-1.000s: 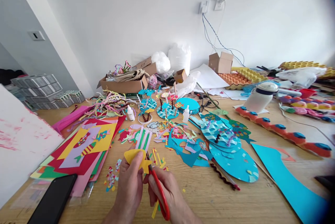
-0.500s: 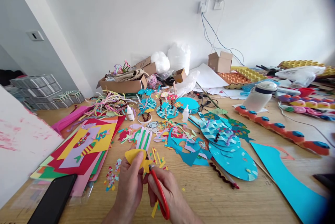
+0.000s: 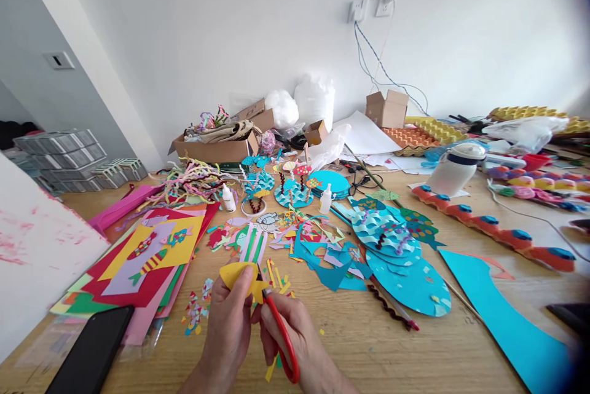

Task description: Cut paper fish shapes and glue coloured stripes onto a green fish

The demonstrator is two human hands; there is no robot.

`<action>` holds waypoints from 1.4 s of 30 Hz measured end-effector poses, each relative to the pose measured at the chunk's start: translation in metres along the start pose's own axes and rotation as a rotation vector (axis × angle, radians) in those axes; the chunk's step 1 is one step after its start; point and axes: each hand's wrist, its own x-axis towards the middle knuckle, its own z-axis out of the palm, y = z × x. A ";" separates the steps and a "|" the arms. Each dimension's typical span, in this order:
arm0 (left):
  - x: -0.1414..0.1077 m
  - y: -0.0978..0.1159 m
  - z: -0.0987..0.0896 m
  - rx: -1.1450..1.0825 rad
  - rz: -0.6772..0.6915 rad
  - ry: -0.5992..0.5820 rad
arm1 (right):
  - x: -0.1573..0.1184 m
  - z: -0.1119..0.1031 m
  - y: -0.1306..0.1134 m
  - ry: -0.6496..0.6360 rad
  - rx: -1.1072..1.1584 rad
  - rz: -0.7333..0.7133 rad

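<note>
Between thumb and fingers, my left hand (image 3: 230, 317) pinches a yellow paper fish (image 3: 236, 275), its tail end pointing right. My right hand (image 3: 288, 326) grips red-handled scissors (image 3: 282, 335); their blades lie at the tail of the fish. Both hands are close together above the front of the wooden table. Thin yellow paper strips (image 3: 275, 275) lie just beyond the scissors. Left of my left hand is a scatter of tiny coloured paper bits (image 3: 197, 308).
On the left lie stacked coloured paper sheets (image 3: 104, 277) with finished paper fish on top, and a black phone (image 3: 94, 345). Two white glue bottles (image 3: 228, 198) stand mid-table. Blue paper discs (image 3: 405, 283) and a large blue offcut (image 3: 498, 314) lie on the right. A lidded jug (image 3: 454, 169) stands behind.
The view has shifted very slightly. Both hands, the yellow fish and the scissors keep almost the same position.
</note>
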 end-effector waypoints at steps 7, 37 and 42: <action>0.000 -0.001 0.000 0.011 0.002 0.007 | 0.000 -0.001 0.001 -0.015 0.045 0.001; 0.000 -0.006 -0.004 0.070 0.049 0.017 | -0.002 -0.001 0.002 -0.041 0.047 -0.057; 0.000 -0.006 -0.003 0.059 0.044 0.031 | -0.002 -0.001 0.004 -0.042 0.070 -0.076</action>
